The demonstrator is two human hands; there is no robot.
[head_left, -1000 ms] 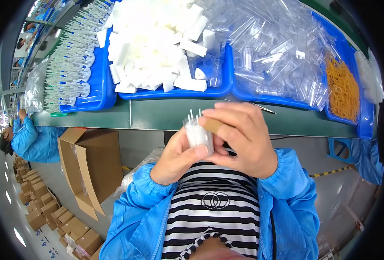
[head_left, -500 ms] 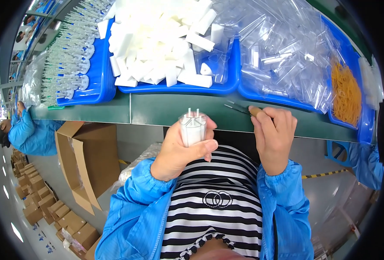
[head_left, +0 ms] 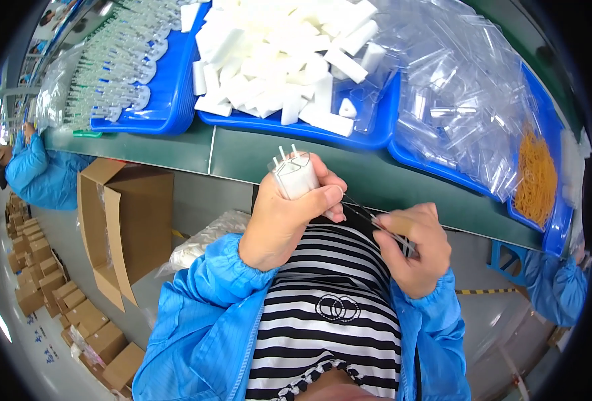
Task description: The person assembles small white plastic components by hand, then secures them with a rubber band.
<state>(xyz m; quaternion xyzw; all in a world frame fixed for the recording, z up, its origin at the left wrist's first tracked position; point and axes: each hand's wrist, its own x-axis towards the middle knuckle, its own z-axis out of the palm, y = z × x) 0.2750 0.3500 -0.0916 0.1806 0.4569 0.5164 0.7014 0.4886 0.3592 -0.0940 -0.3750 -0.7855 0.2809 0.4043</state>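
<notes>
My left hand (head_left: 276,217) is wrapped round a clear plastic sleeve (head_left: 277,175) with a white block (head_left: 299,182) inside. A few thin white rods (head_left: 284,155) poke up out of its top. In my right hand (head_left: 417,247), thumb and fingers pinch a pair of slim metal tweezers (head_left: 368,216). Their tips point left and reach close to my left hand's fingertips; whether they touch anything there I cannot tell. Both hands are in front of the table's near edge, above my striped top.
On the green table (head_left: 242,157) stand blue trays: one with clusters of thin-stemmed parts (head_left: 112,73), one with white foam blocks (head_left: 269,67), one with clear plastic sleeves (head_left: 456,93) and one with orange rubber bands (head_left: 535,177). Below left is an open carton (head_left: 132,227). A co-worker (head_left: 45,170) sits far left.
My right hand has brought the tweezers from the table edge down and toward me, tips now beside my left hand. My left hand has tilted the sleeve leftward. The head view has shifted.
</notes>
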